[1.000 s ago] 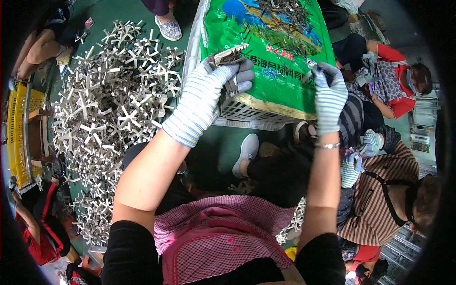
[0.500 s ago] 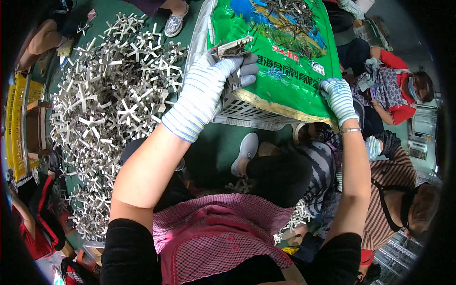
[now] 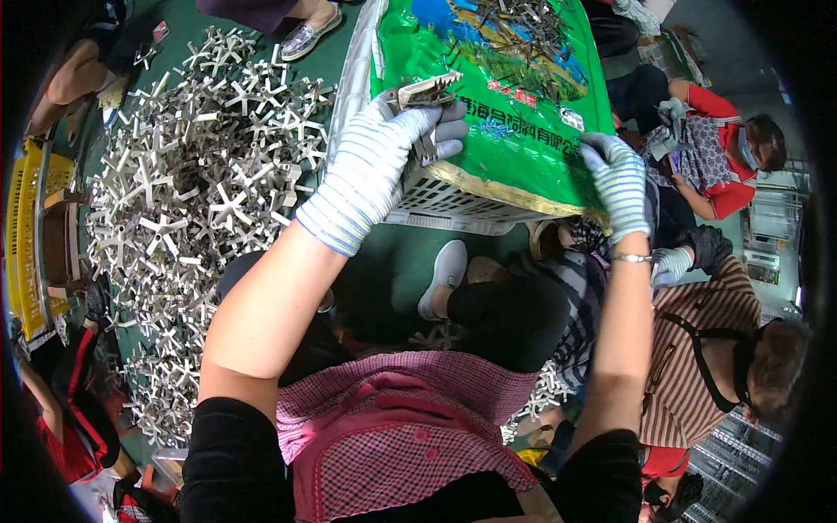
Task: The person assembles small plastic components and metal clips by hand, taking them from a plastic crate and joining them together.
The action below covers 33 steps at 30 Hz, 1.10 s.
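My left hand (image 3: 381,135), in a striped knit glove with grey fingertips, is closed around a few narrow strip pieces. A pale strip piece (image 3: 429,88) sticks out above the fingers, and a darker one shows below them; their exact kind I cannot make out. This hand is over the near left corner of a printed green sack (image 3: 514,161), which covers a white plastic crate (image 3: 453,209). My right hand (image 3: 621,179), gloved alike, is at the sack's right edge with fingers slightly bent and apart, and nothing shows in them. Thin dark pieces (image 3: 532,26) lie scattered on the sack's far part.
A large heap of white star-shaped pieces (image 3: 166,228) covers the green floor on my left. Yellow crates (image 3: 26,235) stand beyond it. People sit close on my right, one in a striped top (image 3: 697,357), another in red sleeves (image 3: 724,105).
My right hand has shifted slightly left and its fingers have lifted and spread a little at the sack's edge. My left hand keeps its hold on the strip pieces.
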{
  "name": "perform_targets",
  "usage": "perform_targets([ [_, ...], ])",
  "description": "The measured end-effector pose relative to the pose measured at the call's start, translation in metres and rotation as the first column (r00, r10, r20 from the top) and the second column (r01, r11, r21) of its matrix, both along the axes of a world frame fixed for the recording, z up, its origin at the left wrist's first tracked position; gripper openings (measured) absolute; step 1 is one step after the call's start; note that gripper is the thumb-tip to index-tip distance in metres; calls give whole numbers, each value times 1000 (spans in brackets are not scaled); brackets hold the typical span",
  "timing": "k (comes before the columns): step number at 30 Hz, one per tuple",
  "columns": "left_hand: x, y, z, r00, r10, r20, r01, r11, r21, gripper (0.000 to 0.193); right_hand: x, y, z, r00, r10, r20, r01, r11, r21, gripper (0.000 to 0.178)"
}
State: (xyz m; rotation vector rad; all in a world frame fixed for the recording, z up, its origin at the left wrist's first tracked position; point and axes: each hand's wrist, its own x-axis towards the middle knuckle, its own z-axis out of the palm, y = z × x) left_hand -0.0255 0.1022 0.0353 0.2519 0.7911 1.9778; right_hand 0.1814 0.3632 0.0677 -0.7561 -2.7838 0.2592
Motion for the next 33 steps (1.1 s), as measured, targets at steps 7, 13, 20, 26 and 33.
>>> perform_targets([
  [7,9,-2,13,996,-72,47,74,997,-38,31,-40,-53,-45,946,-287,151,308,941,-143,34],
  [13,1,0,4,983,-144,116,150,988,-40,32,-57,-59,-62,945,-306,119,305,952,26,34],
  [20,8,2,12,975,-203,89,210,974,-83,34,-59,-63,-61,931,-338,139,346,938,-31,27],
  [26,6,1,5,980,-200,-10,198,974,-108,32,-55,-65,-64,933,-315,175,306,949,80,20],
  [33,5,1,12,995,-92,48,97,988,-122,27,-67,-32,-37,994,-97,-42,100,992,76,18],
])
